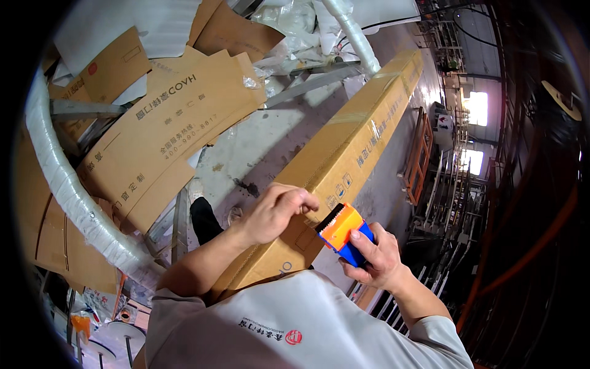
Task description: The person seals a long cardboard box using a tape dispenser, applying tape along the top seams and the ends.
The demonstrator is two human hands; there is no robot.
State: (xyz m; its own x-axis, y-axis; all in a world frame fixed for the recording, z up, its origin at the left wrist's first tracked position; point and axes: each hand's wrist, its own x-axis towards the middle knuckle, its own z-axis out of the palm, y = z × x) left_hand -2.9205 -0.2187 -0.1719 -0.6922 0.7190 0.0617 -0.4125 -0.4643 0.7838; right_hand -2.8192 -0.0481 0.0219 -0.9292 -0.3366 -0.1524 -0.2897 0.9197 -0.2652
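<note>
A long, narrow brown cardboard box [344, 141], with strips of clear tape shining on it, runs diagonally from the lower centre of the frame to the upper right. In the centre-right, the right hand [376, 255] grips a blocky orange-and-blue plastic hand tool [345, 230], its thumb lying on the orange face. The tool's black front edge with small pale teeth points toward the upper left, over the box. Left of it, near the middle of the frame, the left hand [279, 212] is above the box with its fingers curled in and their tips close to the tool; whether they pinch anything, I cannot tell.

Flat brown cardboard sheets [178, 117] with dark printing spread across the upper left. A curved tube wrapped in clear plastic film [67, 184] sweeps down the left side. A reddish-brown rectangular frame [418, 157] stands at the right, beyond the box.
</note>
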